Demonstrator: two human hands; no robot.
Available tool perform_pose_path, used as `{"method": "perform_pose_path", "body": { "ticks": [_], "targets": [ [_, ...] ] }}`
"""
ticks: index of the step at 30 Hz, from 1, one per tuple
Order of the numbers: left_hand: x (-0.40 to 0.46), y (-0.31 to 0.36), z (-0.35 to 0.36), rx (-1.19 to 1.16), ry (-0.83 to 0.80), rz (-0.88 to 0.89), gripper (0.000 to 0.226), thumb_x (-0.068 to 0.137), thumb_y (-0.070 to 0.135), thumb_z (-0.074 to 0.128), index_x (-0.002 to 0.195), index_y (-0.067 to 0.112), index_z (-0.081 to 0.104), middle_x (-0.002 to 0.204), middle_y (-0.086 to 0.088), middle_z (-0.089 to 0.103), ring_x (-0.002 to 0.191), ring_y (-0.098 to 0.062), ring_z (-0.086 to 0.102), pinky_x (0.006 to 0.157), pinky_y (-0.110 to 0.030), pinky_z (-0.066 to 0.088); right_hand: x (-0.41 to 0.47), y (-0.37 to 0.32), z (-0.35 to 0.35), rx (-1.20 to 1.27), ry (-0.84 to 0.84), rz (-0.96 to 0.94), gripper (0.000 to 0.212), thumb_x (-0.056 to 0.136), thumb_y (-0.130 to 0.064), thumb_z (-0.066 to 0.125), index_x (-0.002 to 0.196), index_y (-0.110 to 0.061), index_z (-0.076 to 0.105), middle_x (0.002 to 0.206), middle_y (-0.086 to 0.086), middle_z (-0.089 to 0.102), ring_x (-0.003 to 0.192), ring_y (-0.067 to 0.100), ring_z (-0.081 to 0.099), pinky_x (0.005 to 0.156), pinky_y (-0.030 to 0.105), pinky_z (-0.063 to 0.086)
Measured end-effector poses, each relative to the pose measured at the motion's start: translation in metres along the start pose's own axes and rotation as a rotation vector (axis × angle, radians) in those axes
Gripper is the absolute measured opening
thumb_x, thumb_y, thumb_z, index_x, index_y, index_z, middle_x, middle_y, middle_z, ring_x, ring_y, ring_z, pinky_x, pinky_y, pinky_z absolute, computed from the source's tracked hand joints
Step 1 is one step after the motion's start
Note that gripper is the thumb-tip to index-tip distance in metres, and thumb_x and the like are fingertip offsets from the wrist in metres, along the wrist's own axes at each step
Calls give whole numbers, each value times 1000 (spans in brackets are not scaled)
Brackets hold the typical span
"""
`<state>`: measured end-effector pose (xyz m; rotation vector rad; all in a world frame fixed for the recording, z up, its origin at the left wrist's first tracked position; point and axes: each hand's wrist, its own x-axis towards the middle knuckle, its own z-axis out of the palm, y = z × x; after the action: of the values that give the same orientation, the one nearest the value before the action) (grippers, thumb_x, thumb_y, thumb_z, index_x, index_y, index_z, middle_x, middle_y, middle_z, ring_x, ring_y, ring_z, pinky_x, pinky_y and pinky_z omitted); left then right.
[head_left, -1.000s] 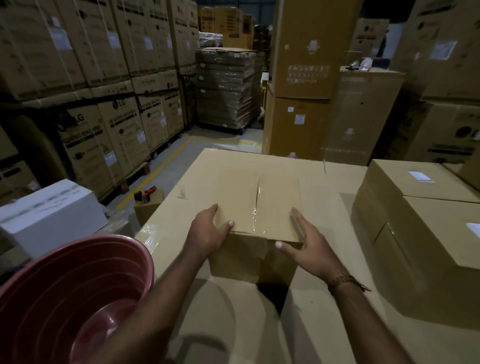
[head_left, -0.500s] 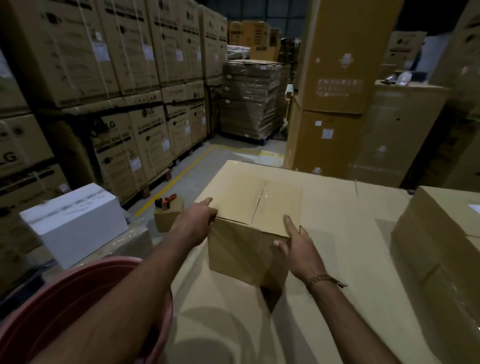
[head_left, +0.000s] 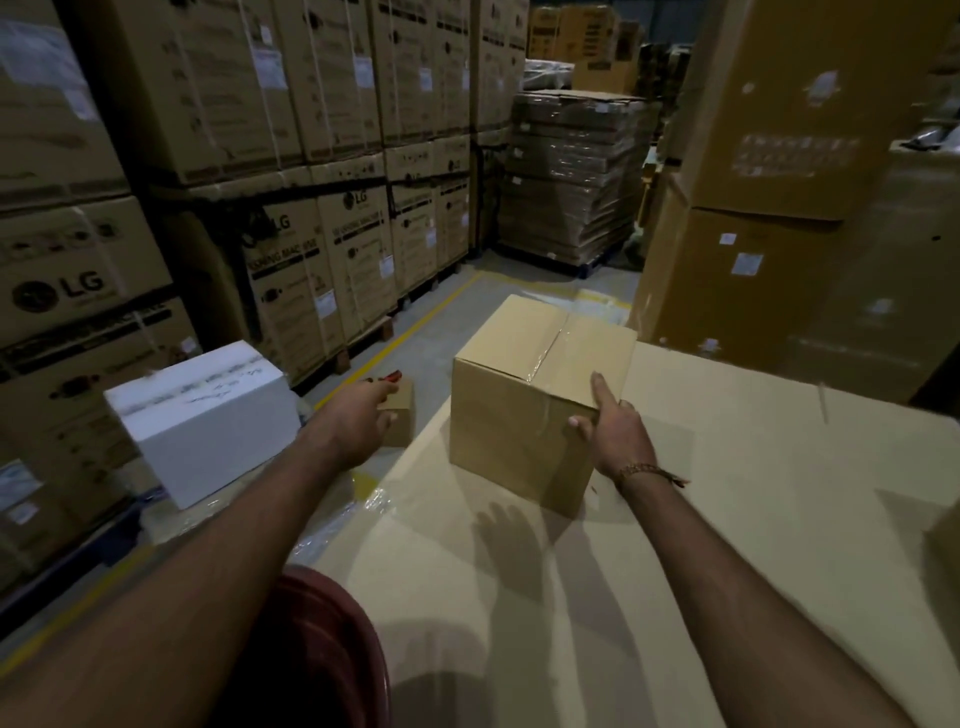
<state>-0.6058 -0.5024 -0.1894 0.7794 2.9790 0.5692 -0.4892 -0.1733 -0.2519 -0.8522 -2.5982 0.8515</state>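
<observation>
A brown cardboard box, its top seam sealed with clear tape, stands on a wide cardboard surface. My right hand rests on its near right corner, index finger straight along the top and thumb on the front face. My left hand is off the box and stretched out to the left. It reaches over a small brown box that carries a red tool. Its fingertips are partly hidden behind the hand.
A white box sits at the left, and a red basin lies below my left arm. Stacked LG cartons line the left wall. A wrapped pallet stands ahead, tall cartons at the right. A yellow line marks the floor.
My left hand has let go of the taped box's left edge and moved left toward the small box with the red tool. The right hand stays on the box's right corner.
</observation>
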Motion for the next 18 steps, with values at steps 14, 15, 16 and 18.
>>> {"method": "perform_pose_path", "body": {
  "ticks": [14, 15, 16, 18],
  "targets": [
    [46, -12, 16, -11, 31, -60, 53, 102, 20, 65, 153, 20, 51, 149, -9, 58, 134, -28, 54, 109, -45, 48, 95, -33, 40, 32, 13, -26, 76, 105, -36, 64, 168, -36, 21, 138, 27, 52, 123, 42, 57, 106, 46, 47],
    [47, -13, 16, -14, 31, -62, 54, 102, 20, 66, 153, 20, 51, 148, -9, 58, 134, -28, 54, 109, -45, 48, 98, -34, 41, 29, 11, -28, 76, 105, -36, 64, 168, -36, 21, 138, 27, 52, 124, 43, 57, 106, 47, 48],
    [48, -13, 17, -14, 31, -63, 55, 101, 21, 68, 153, 20, 51, 148, -9, 58, 134, -28, 54, 110, -44, 48, 101, -34, 42, 27, 8, -30, 75, 105, -36, 63, 168, -36, 21, 139, 27, 52, 124, 43, 56, 106, 47, 47],
    [49, -14, 17, -16, 35, -63, 56, 100, 21, 69, 153, 20, 51, 149, -8, 58, 136, -27, 52, 110, -43, 47, 106, -35, 43, 27, 6, -35, 74, 106, -35, 63, 168, -36, 22, 139, 27, 51, 125, 43, 56, 107, 46, 47]
  ]
}}
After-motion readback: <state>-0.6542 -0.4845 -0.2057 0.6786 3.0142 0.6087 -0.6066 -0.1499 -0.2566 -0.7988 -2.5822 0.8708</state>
